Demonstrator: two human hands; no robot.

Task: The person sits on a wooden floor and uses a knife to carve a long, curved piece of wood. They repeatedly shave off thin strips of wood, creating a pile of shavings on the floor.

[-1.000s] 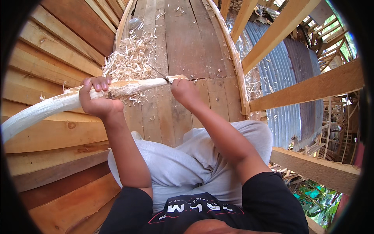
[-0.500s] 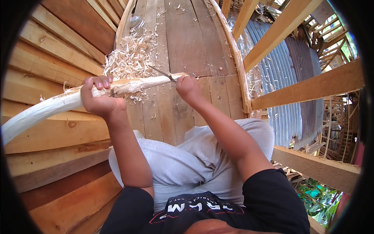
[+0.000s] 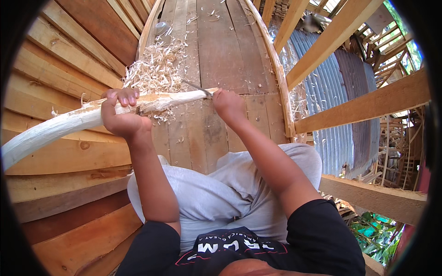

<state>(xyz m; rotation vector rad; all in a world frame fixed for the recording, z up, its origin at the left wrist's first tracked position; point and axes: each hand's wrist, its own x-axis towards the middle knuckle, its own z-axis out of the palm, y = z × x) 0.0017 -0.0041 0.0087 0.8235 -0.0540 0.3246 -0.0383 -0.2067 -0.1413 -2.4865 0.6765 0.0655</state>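
Observation:
A long, curved, pale peeled branch (image 3: 60, 126) runs from the left rim to the middle of the view, its tapered end pointing right. My left hand (image 3: 123, 112) is wrapped around it just left of a rough brown knot. At the tapered end, my right hand (image 3: 229, 106) is closed around a knife (image 3: 199, 88). The thin dark blade lies across the wood near its tip, pointing up and left. The knife's handle is hidden inside my fist.
Curled wood shavings (image 3: 156, 64) are heaped on the plank floor (image 3: 221, 50) beyond the branch. A small round clear object (image 3: 161, 28) lies past them. A slatted wooden wall (image 3: 69, 156) stands at left, wooden rails (image 3: 363, 101) and corrugated metal sheets (image 3: 329, 87) at right.
My right hand and the knife have slid slightly right, toward the tip of the branch. My left hand and the branch have shifted a little to the right.

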